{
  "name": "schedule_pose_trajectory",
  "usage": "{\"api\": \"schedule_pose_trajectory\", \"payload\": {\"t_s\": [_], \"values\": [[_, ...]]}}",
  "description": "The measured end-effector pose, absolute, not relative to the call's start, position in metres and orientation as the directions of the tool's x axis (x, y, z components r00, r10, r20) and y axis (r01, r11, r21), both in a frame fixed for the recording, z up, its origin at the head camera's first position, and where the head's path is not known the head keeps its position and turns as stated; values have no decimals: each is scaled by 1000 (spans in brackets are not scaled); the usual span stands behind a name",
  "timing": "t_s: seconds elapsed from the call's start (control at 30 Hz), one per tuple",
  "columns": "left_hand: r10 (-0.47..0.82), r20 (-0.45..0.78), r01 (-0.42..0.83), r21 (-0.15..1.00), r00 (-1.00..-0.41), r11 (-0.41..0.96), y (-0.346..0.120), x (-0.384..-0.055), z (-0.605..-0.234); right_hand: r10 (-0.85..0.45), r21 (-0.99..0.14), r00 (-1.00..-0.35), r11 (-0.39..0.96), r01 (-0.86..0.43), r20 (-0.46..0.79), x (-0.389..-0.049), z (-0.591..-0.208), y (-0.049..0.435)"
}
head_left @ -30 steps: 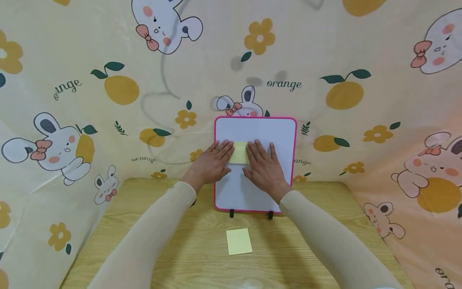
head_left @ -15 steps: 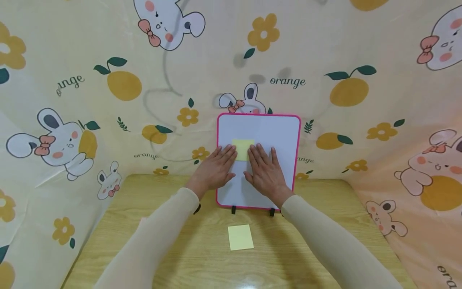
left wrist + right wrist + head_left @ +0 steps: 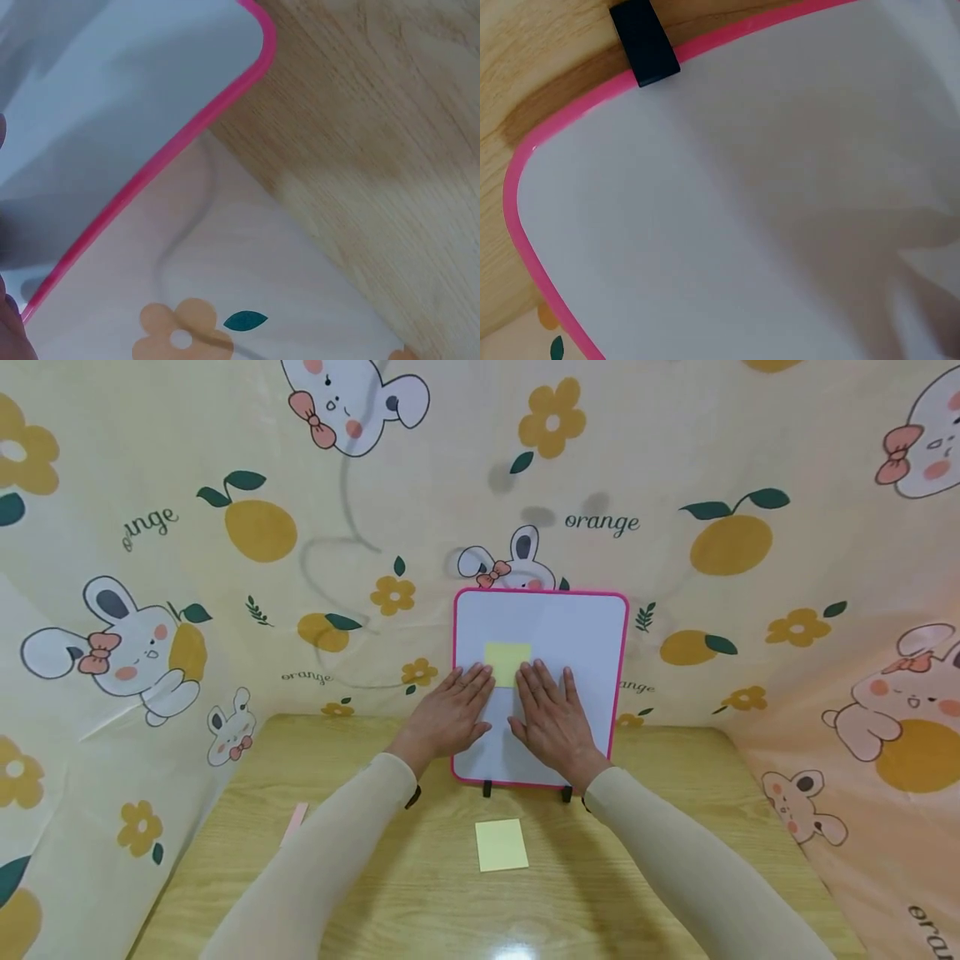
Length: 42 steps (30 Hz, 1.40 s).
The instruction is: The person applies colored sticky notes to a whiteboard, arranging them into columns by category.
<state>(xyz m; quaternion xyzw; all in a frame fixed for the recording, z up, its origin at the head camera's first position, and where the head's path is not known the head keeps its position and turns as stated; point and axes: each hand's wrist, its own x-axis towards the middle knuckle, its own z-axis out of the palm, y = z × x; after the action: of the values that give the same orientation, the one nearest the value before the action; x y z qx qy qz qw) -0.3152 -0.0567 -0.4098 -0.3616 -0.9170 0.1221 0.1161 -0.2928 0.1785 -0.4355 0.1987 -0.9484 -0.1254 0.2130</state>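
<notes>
A yellow sticky note lies flat on a whiteboard with a pink rim, which stands upright at the back of the table. Fingertips of my left hand rest at the note's left edge, its fingers straight. My right hand, fingers also extended, touches the note's right edge. Both palms face the board and neither hand grips anything. In the left wrist view only slivers of fingers show at the left border. The right wrist view holds the board's lower corner and the hand's shadow.
A yellow sticky note pad lies on the wooden table in front of the board. Black feet hold up the board's lower edge. A pink strip lies beside my left forearm. Patterned cloth hangs behind and at the sides.
Both hands have slid slightly down and outward along the note, baring more of it. The pink strip has come into sight by the left forearm. The head view has tilted a little.
</notes>
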Motion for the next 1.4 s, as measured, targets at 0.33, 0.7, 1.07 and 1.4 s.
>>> {"api": "schedule_pose_trajectory", "payload": {"t_s": [0.33,0.7,1.07,1.4], "values": [[695,133,636,-311,-707,707,-58,-312,-418,-431,350,-839,882,-314,333,-289,-443,180],[677,104,628,-294,-728,721,-61,-305,-427,-439,348,-837,879,-325,327,-283,-451,186],[684,133,678,-88,-718,729,-71,-259,-452,-481,279,-762,876,-394,433,-255,-472,185],[660,104,668,74,-744,741,-86,-208,-489,-513,177,-751,856,-486,417,-208,-502,178]]}}
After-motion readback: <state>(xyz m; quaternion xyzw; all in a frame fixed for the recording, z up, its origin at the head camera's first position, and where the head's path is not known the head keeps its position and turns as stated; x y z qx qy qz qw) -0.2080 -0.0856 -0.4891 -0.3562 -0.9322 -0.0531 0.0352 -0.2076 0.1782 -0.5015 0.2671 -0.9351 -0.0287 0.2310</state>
